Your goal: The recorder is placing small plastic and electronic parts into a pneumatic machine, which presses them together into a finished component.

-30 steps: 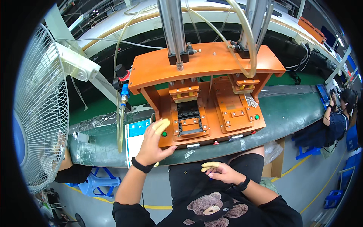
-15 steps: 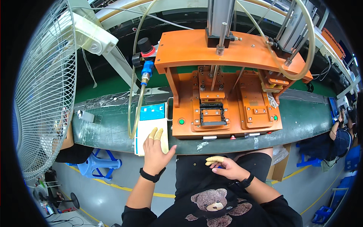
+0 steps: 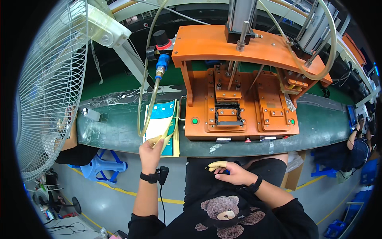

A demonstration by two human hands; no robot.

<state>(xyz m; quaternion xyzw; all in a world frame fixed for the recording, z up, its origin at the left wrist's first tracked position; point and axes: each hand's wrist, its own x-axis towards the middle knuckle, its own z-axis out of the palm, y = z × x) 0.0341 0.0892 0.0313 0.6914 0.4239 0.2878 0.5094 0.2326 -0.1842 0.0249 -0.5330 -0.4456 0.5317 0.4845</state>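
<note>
A white sheet (image 3: pixel 158 126) with a blue printed top lies on a small stack at the bench edge. My left hand (image 3: pixel 150 154) pinches its lower edge between thumb and fingers, bending the corner up. Under the lifted part shows another sheet (image 3: pixel 171 148) with teal panels and a yellowish border. My right hand (image 3: pixel 234 174) hovers over my lap with its fingers curled; a bit of blue shows beneath them, too hidden to name. Yellow finger cots cover some fingertips on both hands. A black frame-shaped part (image 3: pixel 229 123) sits in the left fixture of the orange press (image 3: pixel 246 134).
A clear air hose (image 3: pixel 148 115) loops down beside the sheets from a regulator (image 3: pixel 162 42). At the left stand a large caged fan (image 3: pixel 53 91) and a blue stool (image 3: pixel 101 165). A small whitish block (image 3: pixel 91 114) lies on the green bench (image 3: pixel 119 133). Other people sit at both sides.
My left hand has gone from lying spread on the stack to pinching the top sheet's edge, now lifted to bare the sheet below. The right hand has shifted slightly left. The view has shifted a little.
</note>
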